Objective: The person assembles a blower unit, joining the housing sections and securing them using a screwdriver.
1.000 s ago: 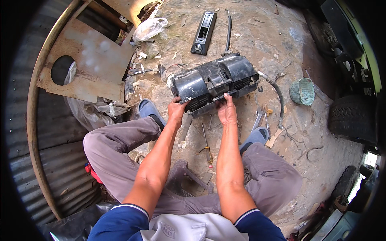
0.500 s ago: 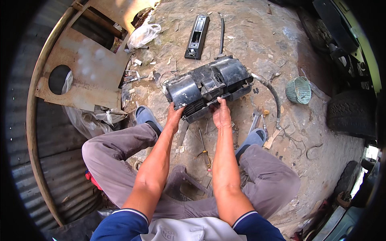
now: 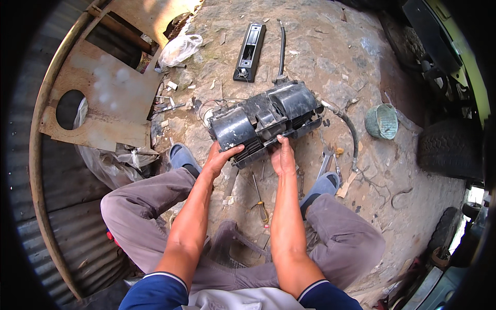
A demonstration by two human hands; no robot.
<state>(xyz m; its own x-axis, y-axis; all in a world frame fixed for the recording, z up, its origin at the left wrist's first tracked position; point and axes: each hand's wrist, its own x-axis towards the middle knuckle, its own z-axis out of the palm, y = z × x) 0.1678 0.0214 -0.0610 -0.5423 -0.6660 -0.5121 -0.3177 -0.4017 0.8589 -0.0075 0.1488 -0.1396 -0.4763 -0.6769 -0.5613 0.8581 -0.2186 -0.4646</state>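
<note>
A scuffed black plastic blower unit [image 3: 268, 111], with twin rounded housings, thin wires at its left and a dark hose [image 3: 351, 132] at its right, lies crosswise before me. My left hand [image 3: 222, 155] is closed on its near left edge, thumb laid along the casing. My right hand [image 3: 283, 152] grips the middle of the near edge, fingertips partly hidden underneath. A yellow-and-black screwdriver [image 3: 262, 212] lies below it between my legs, and metal wrenches [image 3: 325, 160] lie by my right foot. A long black slotted panel [image 3: 249, 51] rests beyond the unit.
A teal wire basket [image 3: 381, 121] stands at the right near a tire [image 3: 447, 150] and a vehicle body. At the left are a rusty sheet [image 3: 111, 98] with a round hole, a plastic bag [image 3: 178, 50], a curved wooden pole [image 3: 39, 170] and corrugated metal.
The blower unit and both hands have moved down and slightly left in the view, toward me. My left thumb now reaches further right along the casing. The surroundings have shifted slightly too.
</note>
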